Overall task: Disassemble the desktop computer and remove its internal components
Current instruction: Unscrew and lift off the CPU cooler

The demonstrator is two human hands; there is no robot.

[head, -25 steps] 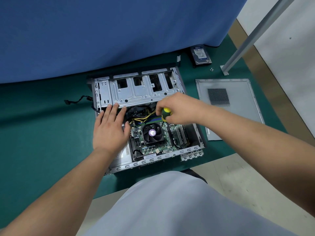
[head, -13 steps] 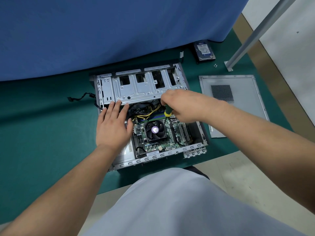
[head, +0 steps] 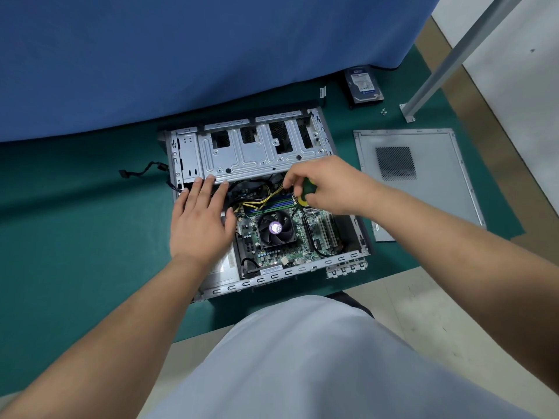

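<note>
An open desktop case (head: 193, 152) lies on its side on the green mat. Inside sit the green motherboard (head: 278, 252), a black CPU fan (head: 276, 228) and yellow and black cables (head: 257, 201). The grey drive cage (head: 251, 152) fills the far half. My left hand (head: 199, 222) rests flat, fingers straight, on the case's left part, fingertips at the cage's near edge. My right hand (head: 326, 186) grips a screwdriver with a green and yellow handle (head: 304, 195), tip down near the memory slots; the shaft is mostly hidden.
The removed side panel (head: 423, 176) lies to the right of the case. A hard drive (head: 364, 84) and loose screws (head: 384, 111) lie at the back right, beside a metal post (head: 453, 58). A black cable (head: 142, 170) trails left. A blue cloth (head: 181, 55) hangs behind.
The camera view shifted slightly. My right hand turned round the screwdriver handle, which now shows more green. My left hand stayed flat on the case.
</note>
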